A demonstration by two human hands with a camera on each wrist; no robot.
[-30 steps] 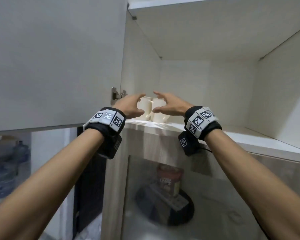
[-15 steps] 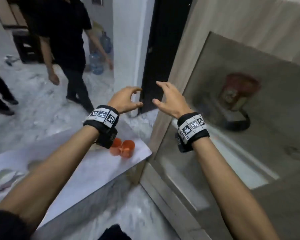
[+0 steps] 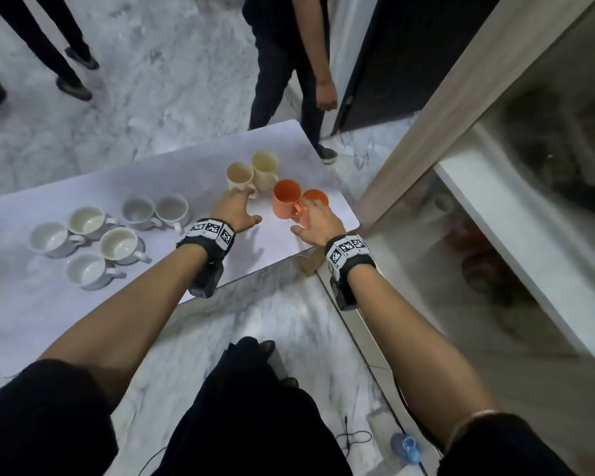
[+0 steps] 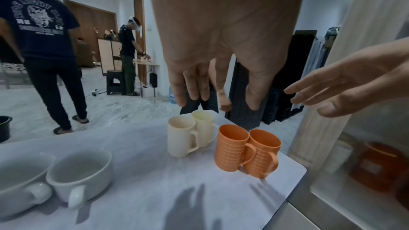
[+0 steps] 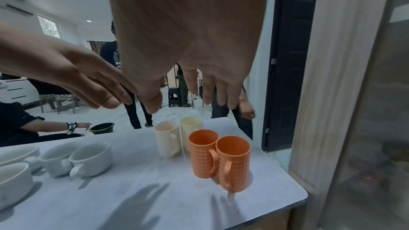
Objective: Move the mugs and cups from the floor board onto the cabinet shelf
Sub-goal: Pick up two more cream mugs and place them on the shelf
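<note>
I look down at the floor board (image 3: pixel 83 304), a pale marbled slab, and every vessel on it looks empty. Two orange mugs (image 4: pixel 245 151) stand upright near its right corner, touching each other, tall and ribbed, their handles turned toward me. Just beyond them two cream mugs (image 4: pixel 190 134) stand upright side by side, also touching, smooth-walled, the farther one a shade more yellow. To the left sit six white cups (image 3: pixel 110 235), low, wide and glossy; their bowls show bare white insides, though the wrist views are too soft for me to judge any residue.

My left hand (image 3: pixel 234 209) hangs over the board with its fingers spread and straight, holding nothing; its fingertips reach toward the nearer cream mug, and I cannot tell whether they touch it. My right hand (image 3: pixel 315 219) hovers above the orange pair, fingers extended and loose, also holding nothing; the wrist views show it clear of them.

The cabinet (image 3: pixel 437 108) stands just right of the board, its pale wood frame edging a glass panel.
</note>
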